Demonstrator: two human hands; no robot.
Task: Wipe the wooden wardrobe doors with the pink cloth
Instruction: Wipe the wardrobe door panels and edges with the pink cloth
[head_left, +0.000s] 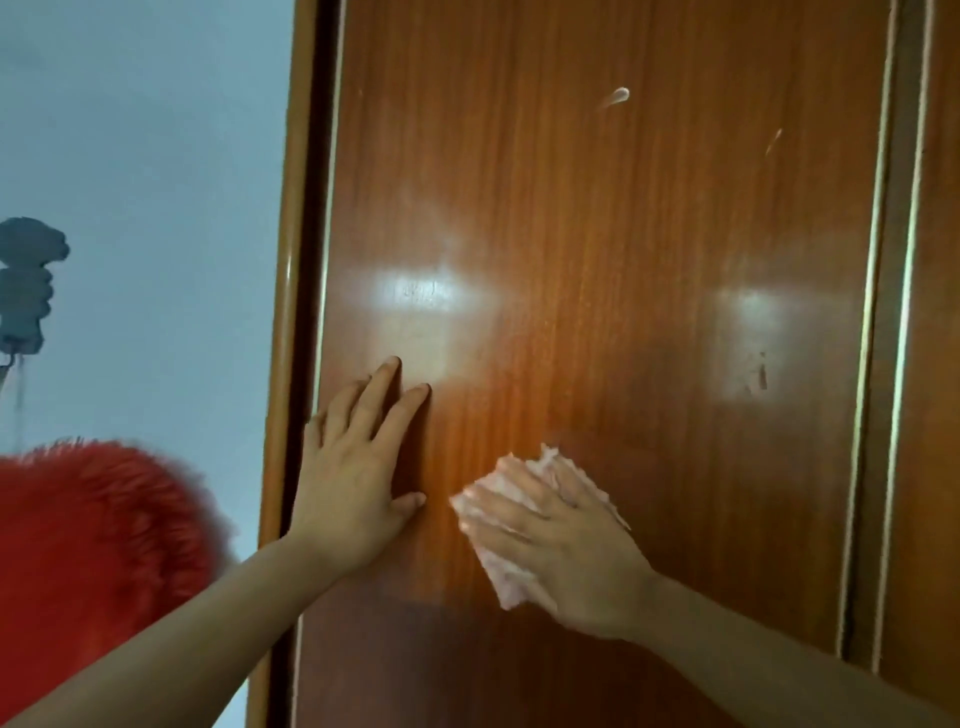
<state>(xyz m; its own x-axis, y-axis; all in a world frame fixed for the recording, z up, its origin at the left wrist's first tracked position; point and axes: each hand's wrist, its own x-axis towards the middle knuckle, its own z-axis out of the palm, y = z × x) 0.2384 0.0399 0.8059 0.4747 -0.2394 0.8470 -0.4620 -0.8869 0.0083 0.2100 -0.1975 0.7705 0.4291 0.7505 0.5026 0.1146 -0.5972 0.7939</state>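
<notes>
**Both hands on the door, cloth under the right**

The right hand (558, 545) presses the cloth (511, 582) flat against the door (623, 234), fingers spread over it and fairly straight; motion blur makes it hard to say whether the fingertips curl into the fabric. The cloth sits low on the panel, touching the wood. Just beside it, the left hand (353, 488) lies flat on the door near its left edge, fingers straight and released, holding nothing. A red furry thing (93, 535) shows at lower left against the wall (156, 130).
</notes>
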